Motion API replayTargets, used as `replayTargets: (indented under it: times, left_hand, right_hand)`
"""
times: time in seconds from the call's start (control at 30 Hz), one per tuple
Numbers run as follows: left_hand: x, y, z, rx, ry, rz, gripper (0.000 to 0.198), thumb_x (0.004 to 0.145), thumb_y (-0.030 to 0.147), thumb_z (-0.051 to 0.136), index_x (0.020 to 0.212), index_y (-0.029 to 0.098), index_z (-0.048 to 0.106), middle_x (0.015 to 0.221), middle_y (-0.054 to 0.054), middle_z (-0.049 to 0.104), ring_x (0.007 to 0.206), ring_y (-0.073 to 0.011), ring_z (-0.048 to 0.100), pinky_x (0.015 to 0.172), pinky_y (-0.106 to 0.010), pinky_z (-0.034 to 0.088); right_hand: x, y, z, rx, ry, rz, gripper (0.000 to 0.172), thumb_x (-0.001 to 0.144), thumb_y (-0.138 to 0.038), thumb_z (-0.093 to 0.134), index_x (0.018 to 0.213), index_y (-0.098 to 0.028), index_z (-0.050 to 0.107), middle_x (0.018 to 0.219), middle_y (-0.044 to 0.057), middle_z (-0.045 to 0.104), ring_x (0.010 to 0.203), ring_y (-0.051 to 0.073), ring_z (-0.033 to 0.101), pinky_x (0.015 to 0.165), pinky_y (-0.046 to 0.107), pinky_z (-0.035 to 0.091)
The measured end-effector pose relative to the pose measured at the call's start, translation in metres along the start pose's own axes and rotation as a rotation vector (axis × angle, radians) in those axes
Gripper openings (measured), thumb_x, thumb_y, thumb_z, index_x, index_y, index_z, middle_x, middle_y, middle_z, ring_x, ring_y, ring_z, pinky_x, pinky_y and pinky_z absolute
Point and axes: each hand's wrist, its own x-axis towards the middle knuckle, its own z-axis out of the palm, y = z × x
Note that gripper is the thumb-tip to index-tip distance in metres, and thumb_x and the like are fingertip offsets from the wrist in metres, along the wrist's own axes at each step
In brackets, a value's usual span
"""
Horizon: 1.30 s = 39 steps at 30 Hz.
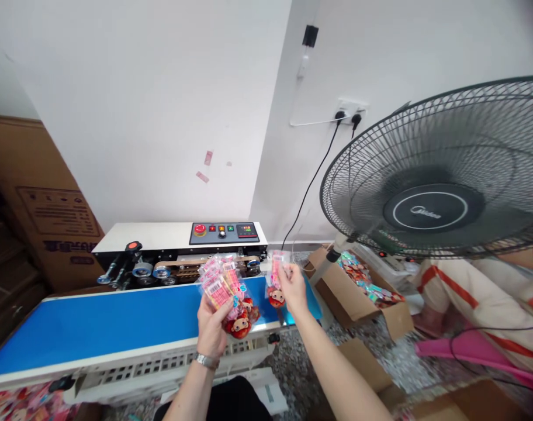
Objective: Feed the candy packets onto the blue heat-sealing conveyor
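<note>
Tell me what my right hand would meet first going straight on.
Probably the sealing machine behind the blue belt; the right hand points toward its right end, though depth is unclear.

Packets (222, 286): glossy clear plastic film. Conveyor belt (108, 324): smooth matt blue. Boxes, frame right (358, 304): matt brown cardboard. Fan guard (446, 169): dark wire mesh.

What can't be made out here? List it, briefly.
Head view:
- Print on the packets in the left hand: too small.
- Single packet: partly covered by the right hand.
- Control panel labels: too small.
- Carton: far end behind the fan.
</note>
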Motion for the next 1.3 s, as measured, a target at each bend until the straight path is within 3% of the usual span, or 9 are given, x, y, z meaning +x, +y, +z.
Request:
replayTargets:
  times: [0.1, 0.37, 0.5, 0.63, 0.77, 0.87, 0.97, 1.1, 1.3]
  left_hand:
    - [0.001, 0.001, -0.002, 0.015, -0.01, -0.006, 0.055, 0.059, 0.017, 0.079, 0.108, 0.02, 0.055, 0.099, -0.004, 0.068, 0.085, -0.016, 0.065, 0.077, -0.028, 0.052]
    - [0.0, -0.005, -0.001, 0.065, -0.025, -0.007, 0.053, 0.058, 0.019, 0.079, 0.105, 0.018, 0.055, 0.097, -0.005, 0.068, 0.084, -0.0171, 0.065, 0.077, -0.029, 0.051]
    - [-0.001, -0.004, 0.002, 0.107, -0.029, 0.013, 0.053, 0.058, 0.02, 0.079, 0.105, 0.018, 0.054, 0.099, -0.005, 0.068, 0.086, -0.0185, 0.065, 0.079, -0.03, 0.051]
    - [-0.003, -0.004, 0.006, 0.162, -0.043, 0.043, 0.053, 0.058, 0.021, 0.079, 0.104, 0.017, 0.054, 0.098, -0.006, 0.068, 0.085, -0.0182, 0.065, 0.078, -0.029, 0.051]
    - [-0.004, -0.005, 0.007, 0.138, -0.022, 0.032, 0.059, 0.056, 0.022, 0.079, 0.109, 0.018, 0.052, 0.103, -0.008, 0.067, 0.088, -0.0197, 0.065, 0.079, -0.032, 0.051]
    - [-0.002, -0.004, 0.003, 0.115, -0.013, 0.023, 0.061, 0.057, 0.022, 0.079, 0.111, 0.018, 0.051, 0.103, -0.008, 0.067, 0.09, -0.0204, 0.064, 0.082, -0.034, 0.05]
    - [0.0, -0.003, -0.003, 0.125, -0.025, 0.016, 0.055, 0.058, 0.021, 0.079, 0.106, 0.018, 0.052, 0.1, -0.006, 0.067, 0.088, -0.0188, 0.065, 0.081, -0.032, 0.05]
    - [-0.001, -0.001, -0.003, 0.142, -0.05, -0.017, 0.055, 0.057, 0.02, 0.08, 0.105, 0.019, 0.053, 0.098, -0.004, 0.069, 0.086, -0.0181, 0.065, 0.079, -0.03, 0.051]
    - [-0.005, -0.001, 0.003, 0.129, -0.129, -0.051, 0.054, 0.058, 0.02, 0.079, 0.106, 0.019, 0.054, 0.101, -0.006, 0.069, 0.088, -0.0204, 0.065, 0.081, -0.033, 0.051]
  right_hand:
    - [0.017, 0.02, -0.002, -0.32, -0.138, 0.026, 0.025, 0.075, -0.046, 0.05, 0.081, -0.022, 0.051, 0.058, -0.003, 0.056, 0.056, 0.016, 0.053, 0.053, 0.026, 0.035]
    - [0.013, 0.018, 0.028, -0.395, -0.283, -0.005, 0.024, 0.072, -0.042, 0.057, 0.085, -0.021, 0.056, 0.06, 0.0, 0.061, 0.06, 0.02, 0.058, 0.057, 0.028, 0.037]
    - [-0.004, -0.006, 0.027, -0.155, -0.349, -0.142, 0.032, 0.079, -0.044, 0.048, 0.102, -0.021, 0.053, 0.092, 0.007, 0.065, 0.078, 0.019, 0.06, 0.066, 0.029, 0.044]
    - [-0.03, -0.036, 0.017, 0.074, -0.544, -0.244, 0.025, 0.081, -0.043, 0.05, 0.09, -0.021, 0.056, 0.082, 0.002, 0.063, 0.074, 0.016, 0.059, 0.066, 0.026, 0.046]
    - [-0.037, -0.044, 0.014, 0.075, -0.456, -0.255, 0.023, 0.083, -0.04, 0.049, 0.081, -0.019, 0.058, 0.074, 0.0, 0.062, 0.068, 0.014, 0.057, 0.065, 0.025, 0.044]
    - [-0.021, -0.024, 0.009, 0.197, -0.282, -0.128, 0.029, 0.082, -0.046, 0.047, 0.087, -0.019, 0.056, 0.078, 0.002, 0.064, 0.07, 0.015, 0.058, 0.063, 0.025, 0.046]
    - [0.002, 0.005, 0.001, -0.025, -0.17, -0.032, 0.032, 0.079, -0.049, 0.047, 0.085, -0.02, 0.057, 0.072, 0.002, 0.064, 0.065, 0.016, 0.058, 0.059, 0.026, 0.044]
    - [0.017, 0.029, 0.002, -0.37, -0.2, -0.003, 0.024, 0.078, -0.04, 0.046, 0.078, -0.02, 0.061, 0.064, 0.002, 0.064, 0.062, 0.018, 0.059, 0.058, 0.027, 0.041]
    - [0.007, 0.012, 0.024, -0.354, -0.303, -0.071, 0.023, 0.075, -0.035, 0.053, 0.09, -0.021, 0.063, 0.081, 0.006, 0.068, 0.074, 0.02, 0.061, 0.07, 0.03, 0.044]
